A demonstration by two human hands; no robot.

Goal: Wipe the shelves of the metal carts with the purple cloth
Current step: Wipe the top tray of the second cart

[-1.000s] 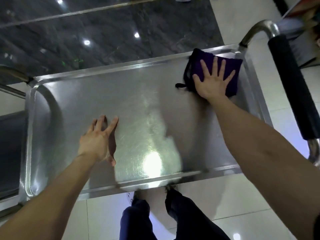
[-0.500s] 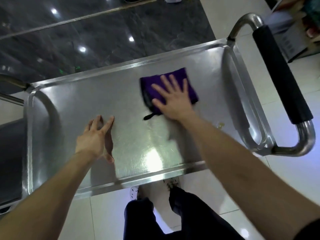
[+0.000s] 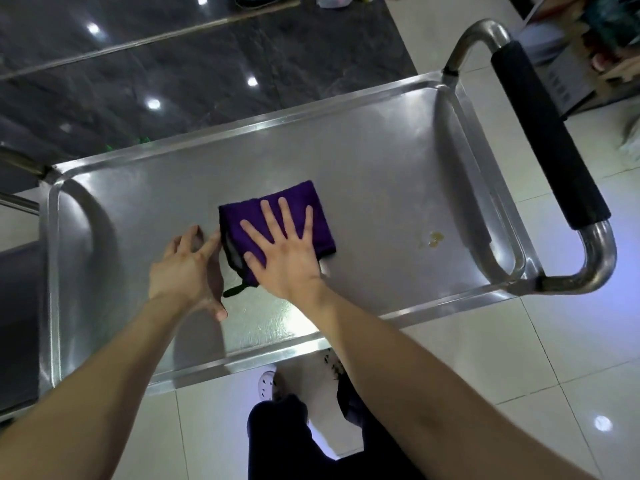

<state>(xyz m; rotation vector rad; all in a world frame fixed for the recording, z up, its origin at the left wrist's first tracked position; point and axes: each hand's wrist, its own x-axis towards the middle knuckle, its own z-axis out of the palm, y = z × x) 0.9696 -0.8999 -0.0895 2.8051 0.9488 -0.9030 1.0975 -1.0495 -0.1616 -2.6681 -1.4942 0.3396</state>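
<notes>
2 open grips: your right grip (image 3: 287, 258) presses the purple cloth (image 3: 239, 216) flat on the cart's shelf (image 3: 363, 168), fingers spread; your left grip (image 3: 187, 268) rests bare just beside it, holding nothing. Risk — the yellowish smear (image 3: 431, 239) toward the handle (image 3: 543, 133) goes unwiped if your strokes stop short.

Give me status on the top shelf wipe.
Done: folded purple cloth has swept from far right corner to mid-shelf. In hand: flat right hand presses it; left hand rests on the steel cart shelf. Left: yellowish stain by the black-gripped handle, left end; other shelves unseen.
</notes>
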